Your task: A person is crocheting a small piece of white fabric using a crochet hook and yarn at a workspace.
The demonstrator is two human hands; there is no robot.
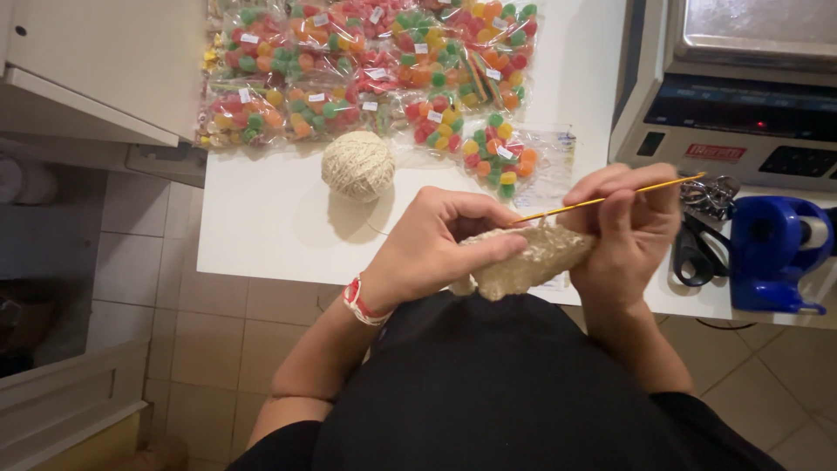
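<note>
My left hand (pixel 436 244) pinches a small cream crocheted piece (pixel 523 262) just in front of my body. My right hand (pixel 629 228) grips a thin yellow crochet hook (pixel 610 199), whose tip goes into the top of the piece. A strand of cream yarn runs back from the work to a round yarn ball (pixel 358 166) on the white table (pixel 270 227). A red and white band sits on my left wrist.
Several clear bags of coloured gumdrop sweets (pixel 375 61) lie at the back of the table. Right of my hands are black scissors (pixel 697 249), a blue tape dispenser (pixel 776 253) and an electronic scale (pixel 741 105). Tiled floor lies to the left.
</note>
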